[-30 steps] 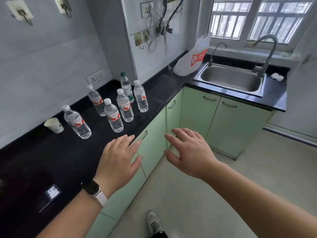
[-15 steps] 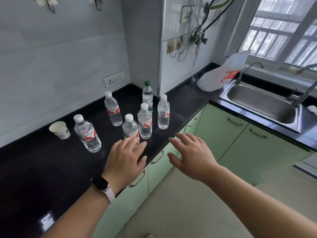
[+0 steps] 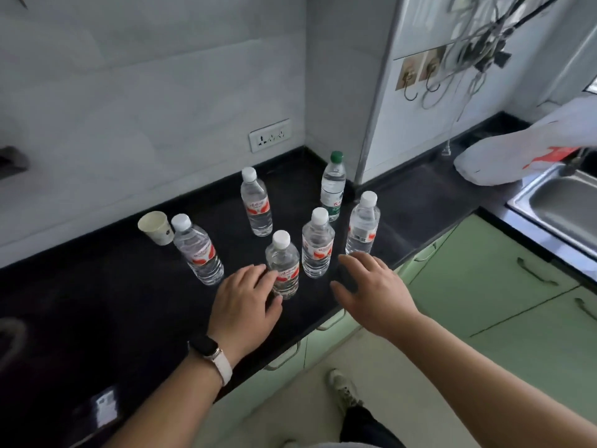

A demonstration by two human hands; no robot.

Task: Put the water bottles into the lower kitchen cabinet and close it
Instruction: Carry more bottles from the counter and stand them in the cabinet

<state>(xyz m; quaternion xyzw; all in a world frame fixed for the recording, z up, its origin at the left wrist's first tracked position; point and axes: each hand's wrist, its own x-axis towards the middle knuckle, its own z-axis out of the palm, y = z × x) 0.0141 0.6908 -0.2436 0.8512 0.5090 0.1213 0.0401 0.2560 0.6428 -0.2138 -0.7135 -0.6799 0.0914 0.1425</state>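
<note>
Several clear water bottles stand upright on the black countertop (image 3: 97,312). The nearest bottle (image 3: 283,263) has a white cap and red label. My left hand (image 3: 245,305) is open, its fingertips touching that bottle's left side without gripping it. My right hand (image 3: 371,292) hovers open just right of it, below another white-capped bottle (image 3: 362,226). A third bottle (image 3: 317,244) stands between them. One green-capped bottle (image 3: 332,185) is at the back. The pale green lower cabinet doors (image 3: 478,273) under the counter are closed.
A paper cup (image 3: 156,227) sits beside the leftmost bottle (image 3: 197,250). A white plastic bag (image 3: 517,156) lies by the steel sink (image 3: 562,205) at right. Cables and hooks hang on the wall above. My shoe shows on the tiled floor (image 3: 403,367) below.
Both hands have moved forward over the counter toward the bottles; my left fingertips now touch the nearest bottle. The view has swung left and closer to the counter.
</note>
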